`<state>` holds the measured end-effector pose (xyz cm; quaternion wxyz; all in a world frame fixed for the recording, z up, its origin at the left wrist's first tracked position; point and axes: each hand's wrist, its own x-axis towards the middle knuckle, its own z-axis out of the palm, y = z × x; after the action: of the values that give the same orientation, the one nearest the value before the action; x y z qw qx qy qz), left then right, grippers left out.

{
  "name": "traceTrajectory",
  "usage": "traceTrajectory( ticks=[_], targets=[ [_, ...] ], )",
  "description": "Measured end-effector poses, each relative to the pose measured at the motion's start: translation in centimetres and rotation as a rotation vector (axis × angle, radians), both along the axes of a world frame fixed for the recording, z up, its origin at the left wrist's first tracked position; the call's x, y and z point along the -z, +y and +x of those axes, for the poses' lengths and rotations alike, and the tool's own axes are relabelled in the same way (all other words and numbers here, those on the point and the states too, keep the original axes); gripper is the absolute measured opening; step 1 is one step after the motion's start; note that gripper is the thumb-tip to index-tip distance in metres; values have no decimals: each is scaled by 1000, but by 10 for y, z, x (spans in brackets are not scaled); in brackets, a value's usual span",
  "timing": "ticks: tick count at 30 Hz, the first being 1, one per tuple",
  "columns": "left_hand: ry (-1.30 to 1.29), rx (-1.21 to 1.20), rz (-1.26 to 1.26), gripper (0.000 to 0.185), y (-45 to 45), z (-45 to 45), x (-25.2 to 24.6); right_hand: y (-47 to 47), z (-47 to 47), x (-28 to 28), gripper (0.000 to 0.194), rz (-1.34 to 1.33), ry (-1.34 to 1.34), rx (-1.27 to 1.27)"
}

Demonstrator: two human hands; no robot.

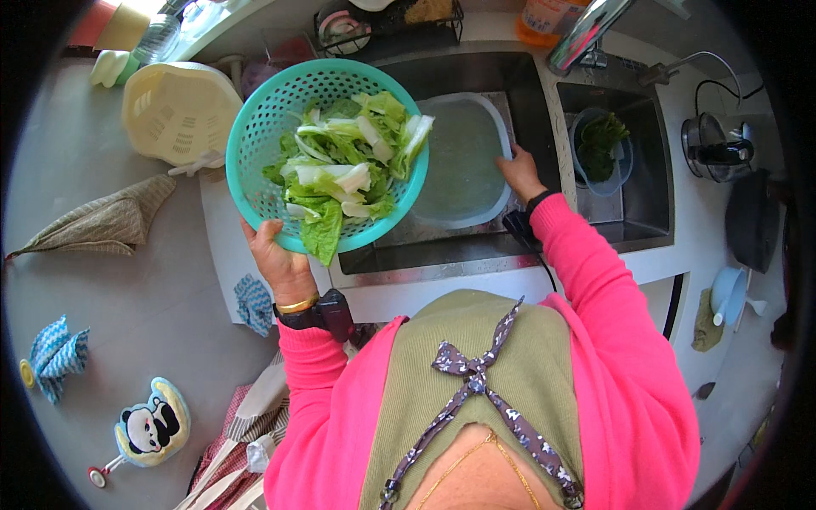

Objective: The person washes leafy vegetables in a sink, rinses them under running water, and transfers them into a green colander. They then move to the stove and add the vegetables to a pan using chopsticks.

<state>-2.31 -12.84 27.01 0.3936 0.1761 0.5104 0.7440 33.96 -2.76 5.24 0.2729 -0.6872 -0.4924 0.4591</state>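
Observation:
My left hand (278, 261) grips the near rim of a turquoise plastic colander (255, 137), held up at the left side of the large sink. Cut leafy greens (344, 159) with pale stems fill it, and one leaf hangs over the near rim. My right hand (523, 171) holds the right rim of a translucent plastic basin (462, 159) in the large steel sink, with its thumb and fingers at the edge. Cloudy water stands in the basin. The colander hides the basin's left part.
A smaller sink (647, 191) on the right holds a blue container (625, 172) with dark leafy greens. A chrome faucet (583, 38) reaches over from the back. At the left are a cream plastic basket (172, 111) and a hanging cloth (105, 217). An orange bottle (545, 22) stands behind.

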Motion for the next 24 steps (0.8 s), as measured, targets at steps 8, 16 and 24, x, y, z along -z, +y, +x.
traceTrajectory(
  ticks=[8,16,24],
  targets=[
    [14,-26,6,61,-10,6,-7,6,-14,-87,55,279,-308,-227],
    [16,-51,-5,64,-19,12,-13,13,22,-147,59,1017,-678,-419],
    [14,-45,26,64,-18,18,-23,6,33,-144,61,990,-601,-541]
  ],
)
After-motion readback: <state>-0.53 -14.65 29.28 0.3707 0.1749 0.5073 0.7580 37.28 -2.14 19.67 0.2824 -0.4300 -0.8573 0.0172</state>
